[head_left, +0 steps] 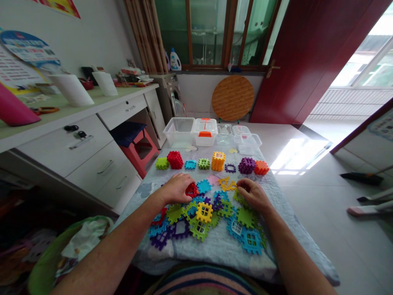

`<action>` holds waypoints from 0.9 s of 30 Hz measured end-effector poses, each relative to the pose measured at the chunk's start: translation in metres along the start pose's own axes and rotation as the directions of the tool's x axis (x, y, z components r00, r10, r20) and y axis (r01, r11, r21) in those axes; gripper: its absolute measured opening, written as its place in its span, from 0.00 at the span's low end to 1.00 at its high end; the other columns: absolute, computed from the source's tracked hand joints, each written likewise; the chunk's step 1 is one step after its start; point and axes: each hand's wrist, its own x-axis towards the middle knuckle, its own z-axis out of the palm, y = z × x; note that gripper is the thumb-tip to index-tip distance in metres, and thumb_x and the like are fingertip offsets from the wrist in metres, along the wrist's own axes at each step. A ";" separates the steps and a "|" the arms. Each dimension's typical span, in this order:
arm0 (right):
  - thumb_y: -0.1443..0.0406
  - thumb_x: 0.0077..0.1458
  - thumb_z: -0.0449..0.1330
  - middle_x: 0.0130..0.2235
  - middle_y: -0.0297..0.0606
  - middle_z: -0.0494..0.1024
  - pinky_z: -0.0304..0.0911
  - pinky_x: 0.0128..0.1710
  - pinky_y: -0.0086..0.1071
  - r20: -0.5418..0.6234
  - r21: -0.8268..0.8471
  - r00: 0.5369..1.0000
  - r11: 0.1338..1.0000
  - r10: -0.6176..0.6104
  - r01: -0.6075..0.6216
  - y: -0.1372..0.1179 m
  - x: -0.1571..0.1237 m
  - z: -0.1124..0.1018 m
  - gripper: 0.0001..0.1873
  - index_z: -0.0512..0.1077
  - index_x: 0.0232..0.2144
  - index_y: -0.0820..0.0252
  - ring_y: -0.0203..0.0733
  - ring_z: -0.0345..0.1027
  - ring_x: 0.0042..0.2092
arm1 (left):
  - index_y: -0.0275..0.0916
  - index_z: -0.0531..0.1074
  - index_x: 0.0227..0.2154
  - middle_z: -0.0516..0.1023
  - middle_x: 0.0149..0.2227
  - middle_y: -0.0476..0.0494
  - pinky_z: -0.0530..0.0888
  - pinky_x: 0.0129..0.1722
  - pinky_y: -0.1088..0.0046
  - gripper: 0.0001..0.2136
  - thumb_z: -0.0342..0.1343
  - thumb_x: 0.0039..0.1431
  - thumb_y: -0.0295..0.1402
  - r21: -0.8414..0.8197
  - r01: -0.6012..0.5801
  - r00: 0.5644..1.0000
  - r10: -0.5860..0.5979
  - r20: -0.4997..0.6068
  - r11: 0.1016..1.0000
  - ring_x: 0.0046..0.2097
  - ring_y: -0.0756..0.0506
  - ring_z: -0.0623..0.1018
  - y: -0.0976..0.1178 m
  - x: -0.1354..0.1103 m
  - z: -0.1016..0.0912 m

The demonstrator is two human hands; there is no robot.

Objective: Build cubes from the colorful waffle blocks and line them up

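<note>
My left hand (179,188) is closed around a red interlocking plastic block (191,190), at the upper left of a loose pile. My right hand (253,195) has its fingers curled together at the pile's upper right, fingertips at the end of a yellow triangular block (231,185). Its palm hides part of a green block (241,199). Between my hands lie a blue block (204,186), a yellow square block (204,212) and several green, blue and purple ones. Behind them stand a red stack (175,160), a yellow-orange stack (218,161) and a purple stack (247,165).
Clear plastic bins (179,133) and a lidded box with orange clips (205,133) line the table's far end. A cloth (294,246) covers the table. On the left are a white desk (89,153) and a pink stool (139,149).
</note>
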 end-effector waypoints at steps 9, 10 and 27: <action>0.61 0.49 0.56 0.28 0.35 0.74 0.62 0.30 0.31 -0.009 0.010 1.000 1.000 -0.004 0.004 -0.001 -0.001 0.001 0.11 0.73 0.33 0.61 0.37 0.66 0.29 | 0.40 0.74 0.43 0.74 0.41 0.42 0.67 0.49 0.64 0.19 0.58 0.45 0.36 0.003 -0.034 0.999 0.034 0.001 0.999 0.46 0.40 0.72 -0.002 0.001 0.001; 0.61 0.49 0.56 0.28 0.35 0.74 0.62 0.30 0.31 -0.012 0.014 1.000 1.000 -0.002 0.002 -0.002 -0.001 0.001 0.11 0.73 0.33 0.61 0.37 0.66 0.29 | 0.40 0.74 0.42 0.74 0.41 0.42 0.67 0.49 0.64 0.19 0.59 0.45 0.36 0.002 -0.033 0.999 0.033 0.000 0.999 0.46 0.40 0.72 -0.002 0.001 0.001; 0.61 0.50 0.55 0.31 0.37 0.77 0.64 0.31 0.32 -0.103 -0.010 0.994 1.000 -0.030 0.029 -0.002 -0.006 0.000 0.11 0.73 0.33 0.59 0.40 0.68 0.31 | 0.37 0.70 0.46 0.73 0.45 0.40 0.68 0.50 0.67 0.21 0.59 0.48 0.38 -0.057 0.072 0.939 -0.087 -0.334 0.996 0.46 0.43 0.73 -0.091 -0.003 -0.076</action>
